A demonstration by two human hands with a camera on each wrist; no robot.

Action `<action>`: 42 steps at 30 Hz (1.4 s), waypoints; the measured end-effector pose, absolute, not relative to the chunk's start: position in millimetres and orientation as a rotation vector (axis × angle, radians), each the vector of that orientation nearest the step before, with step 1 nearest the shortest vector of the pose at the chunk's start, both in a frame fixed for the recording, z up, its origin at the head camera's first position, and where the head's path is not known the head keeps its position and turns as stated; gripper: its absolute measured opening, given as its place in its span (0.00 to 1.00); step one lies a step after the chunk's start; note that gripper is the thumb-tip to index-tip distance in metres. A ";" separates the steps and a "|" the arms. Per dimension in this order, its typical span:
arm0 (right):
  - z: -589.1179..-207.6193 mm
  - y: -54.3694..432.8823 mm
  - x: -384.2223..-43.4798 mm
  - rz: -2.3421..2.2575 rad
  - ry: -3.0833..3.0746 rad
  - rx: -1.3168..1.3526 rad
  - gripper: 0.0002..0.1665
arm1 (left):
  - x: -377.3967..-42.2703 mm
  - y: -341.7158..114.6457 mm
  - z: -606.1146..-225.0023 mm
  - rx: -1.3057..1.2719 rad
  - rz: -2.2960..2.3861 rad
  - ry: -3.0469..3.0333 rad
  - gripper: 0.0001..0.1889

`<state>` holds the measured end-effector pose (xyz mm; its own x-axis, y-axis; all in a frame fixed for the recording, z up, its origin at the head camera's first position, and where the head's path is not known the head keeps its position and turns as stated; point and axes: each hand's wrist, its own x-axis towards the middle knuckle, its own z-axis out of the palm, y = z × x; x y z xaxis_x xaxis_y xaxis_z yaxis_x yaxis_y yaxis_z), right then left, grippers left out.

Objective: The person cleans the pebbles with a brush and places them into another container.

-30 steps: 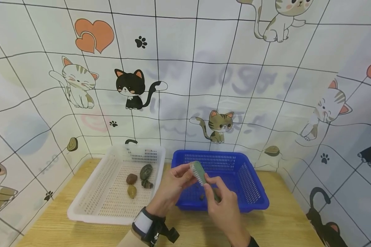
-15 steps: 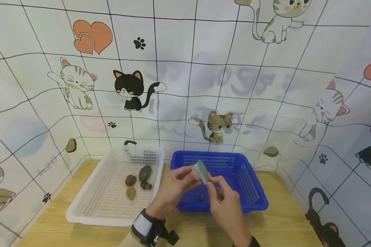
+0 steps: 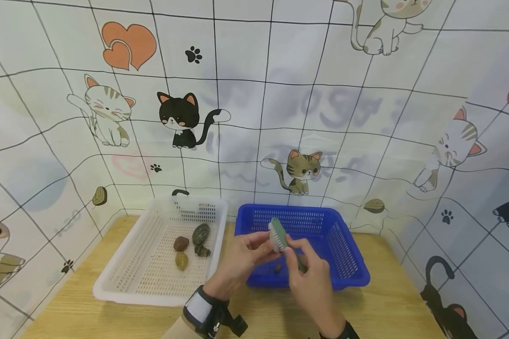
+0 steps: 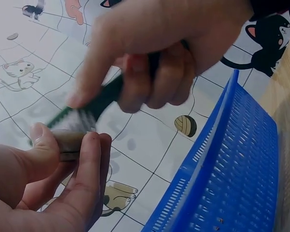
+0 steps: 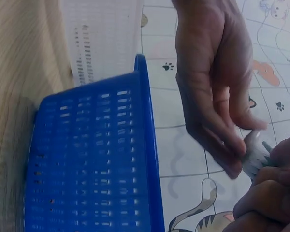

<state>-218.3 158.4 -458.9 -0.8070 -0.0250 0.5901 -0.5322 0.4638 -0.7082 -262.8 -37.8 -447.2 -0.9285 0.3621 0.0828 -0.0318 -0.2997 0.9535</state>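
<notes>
My left hand point(image 3: 239, 263) pinches a smooth grey-brown stone point(image 4: 70, 142) between thumb and fingertips, over the near left part of the blue basket point(image 3: 362, 277). In the head view the fingers and brush mostly hide that stone. A green scrubbing brush point(image 3: 281, 234) with white bristles is gripped by my right hand point(image 3: 311, 280), the index finger laid along its back. Its bristles face left, right at the stone. In the left wrist view the brush point(image 4: 106, 96) is blurred and slants down to the stone's top.
To the left stands a white basket point(image 3: 129, 299) with a dark green stone point(image 3: 201, 234), a reddish-brown one point(image 3: 181, 243), a yellow one point(image 3: 181, 261) and a striped one point(image 3: 202, 251). A small dark stone point(image 3: 277, 269) lies in the blue basket. Cat-print cloth hangs behind the wooden table point(image 3: 390, 301).
The brush has tipped more upright and shifted slightly right, its bristles staying by the stone. Both hands have moved a little right with it. The baskets and their stones stay in place.
</notes>
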 end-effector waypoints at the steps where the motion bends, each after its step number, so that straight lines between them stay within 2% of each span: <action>1: -459.0 159.9 -219.5 1.331 -2.223 0.446 0.11 | -262.3 -37.7 -446.6 0.413 2.318 1.677 0.24; 6: -458.9 161.7 -220.1 1.378 -2.251 0.403 0.09 | -262.1 -41.4 -443.3 0.391 2.351 1.669 0.24; 13: -458.1 150.2 -210.0 1.375 -2.192 0.535 0.10 | -266.3 -48.2 -441.1 0.335 2.427 1.691 0.23; 21: -457.1 151.0 -210.0 1.221 -2.132 0.566 0.11 | -265.1 -42.0 -443.9 0.412 2.325 1.699 0.24; 30: -452.8 161.4 -214.9 1.182 -2.195 0.453 0.11 | -264.0 -44.0 -442.7 0.466 2.322 1.588 0.26; 36: -450.2 164.4 -215.2 1.309 -2.214 0.366 0.11 | -263.7 -45.2 -440.3 0.486 2.347 1.504 0.31; 42: -445.5 167.6 -213.9 1.422 -2.088 0.353 0.13 | -264.2 -47.0 -437.3 0.581 2.350 1.439 0.32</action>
<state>-213.9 167.6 -445.5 -0.7955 0.1027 0.5972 -0.5180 0.3963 -0.7581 -264.2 -47.0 -437.3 -0.8646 0.4721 0.1721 -0.0614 -0.4392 0.8963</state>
